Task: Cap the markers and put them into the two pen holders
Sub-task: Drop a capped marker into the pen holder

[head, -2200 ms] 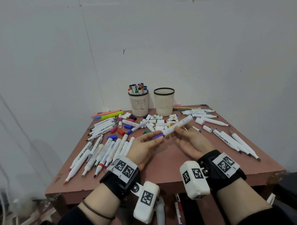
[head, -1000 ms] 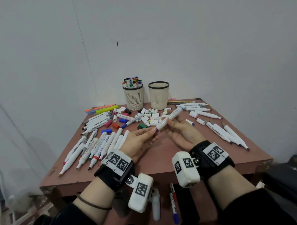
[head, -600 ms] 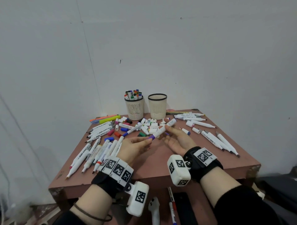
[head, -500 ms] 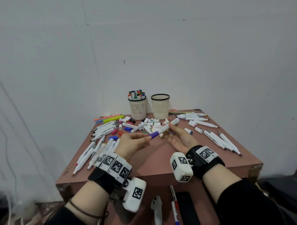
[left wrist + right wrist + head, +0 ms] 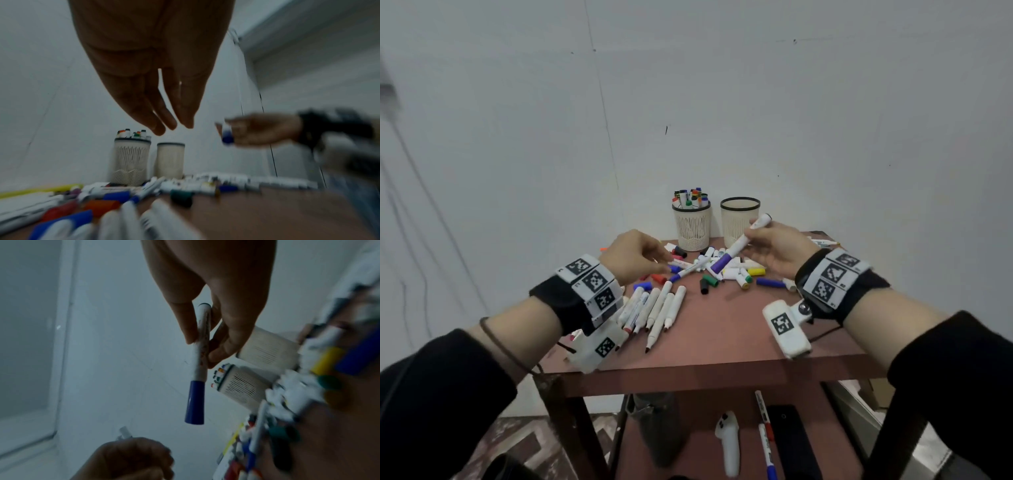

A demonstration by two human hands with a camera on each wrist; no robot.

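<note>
Right hand pinches capped marker, blue cap pointing away from palm. Two pen holders behind, blurred. Left hand at bottom.

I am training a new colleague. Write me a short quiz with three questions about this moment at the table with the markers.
1. True or false: the right hand holds the white marker with the purple cap.
2. Which one has markers standing in it: A, the left cream mesh pen holder, or B, the right cream mesh pen holder?
3. Fill in the missing word: the left hand, with its fingers straight, holds ____.

Key: 1 true; 2 A; 3 nothing.
</note>
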